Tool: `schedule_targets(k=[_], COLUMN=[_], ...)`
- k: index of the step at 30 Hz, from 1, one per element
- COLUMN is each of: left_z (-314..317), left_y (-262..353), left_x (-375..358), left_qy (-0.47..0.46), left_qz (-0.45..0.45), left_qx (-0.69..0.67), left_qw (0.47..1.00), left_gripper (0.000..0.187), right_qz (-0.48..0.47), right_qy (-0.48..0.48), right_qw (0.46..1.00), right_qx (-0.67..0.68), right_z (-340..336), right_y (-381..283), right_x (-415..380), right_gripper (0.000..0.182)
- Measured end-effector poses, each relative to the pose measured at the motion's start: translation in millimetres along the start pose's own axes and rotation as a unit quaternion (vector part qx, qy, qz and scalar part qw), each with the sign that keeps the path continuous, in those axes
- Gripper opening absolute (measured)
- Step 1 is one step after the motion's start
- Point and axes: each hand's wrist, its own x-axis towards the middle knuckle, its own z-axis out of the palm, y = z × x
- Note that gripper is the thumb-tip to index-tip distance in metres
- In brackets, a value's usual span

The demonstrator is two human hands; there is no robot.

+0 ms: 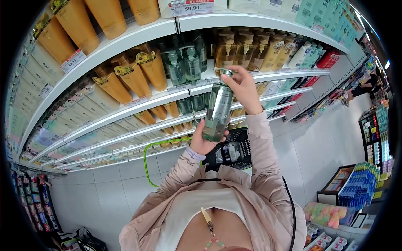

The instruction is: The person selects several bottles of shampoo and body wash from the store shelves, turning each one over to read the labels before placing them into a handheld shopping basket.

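A green, see-through pump bottle [218, 109] with a silver-grey label is held up in front of the shelves, tilted a little. My left hand [204, 138] wraps around its base from below. At the top, my right hand [241, 88] grips the pump head and neck, thumb against the collar. Matching green pump bottles [191, 62] stand on the shelf just behind. Beside them are orange tubes [151, 67] to the left and amber pump bottles [226, 49] to the right. Below my hands, a black shopping basket [245, 146] with a bright green handle holds some packaged items.
Curved white shelves [138, 100] full of bottles and tubes run across the front, with price tags [73, 60] on their edges. Grey floor tiles [312, 154] lie below. On the right are a display of blue boxes [358, 184], a pastel plush item [324, 213] and a distant person [362, 88].
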Motion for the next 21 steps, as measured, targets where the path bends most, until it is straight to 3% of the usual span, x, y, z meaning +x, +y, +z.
schedule_targets(k=[4, 7, 11, 15, 21], left_z=[-0.3, 2.6, 9.1, 4.9, -10.2], left_y=[-20.5, -32.7, -47.2, -51.7, -56.3], left_x=[-6.0, -8.3, -10.5, -10.7, -14.8], left_qy=[0.011, 0.072, 0.096, 0.106, 0.122], left_qz=[-0.009, -0.010, 0.003, -0.013, -0.031], left_qx=[-0.087, -0.109, -0.114, -0.153, -0.200], left_qw=[0.996, 0.991, 0.989, 0.982, 0.972], left_gripper=[0.064, 0.064, 0.054, 0.055, 0.053], right_qz=[0.045, 0.096, 0.113, 0.109, 0.141], right_qy=[0.023, 0.008, -0.008, 0.033, 0.020], right_qw=[0.989, 0.926, 0.924, 0.955, 0.958], right_qx=[0.138, 0.366, 0.366, 0.275, 0.251], right_z=[8.4, 20.2, 24.2, 24.4, 24.6], right_y=[38.6, 65.7, 76.2, 87.6, 70.0], right_x=[-22.6, -40.1, -46.9, -51.2, -61.4], right_gripper=[0.033, 0.045, 0.049, 0.046, 0.044])
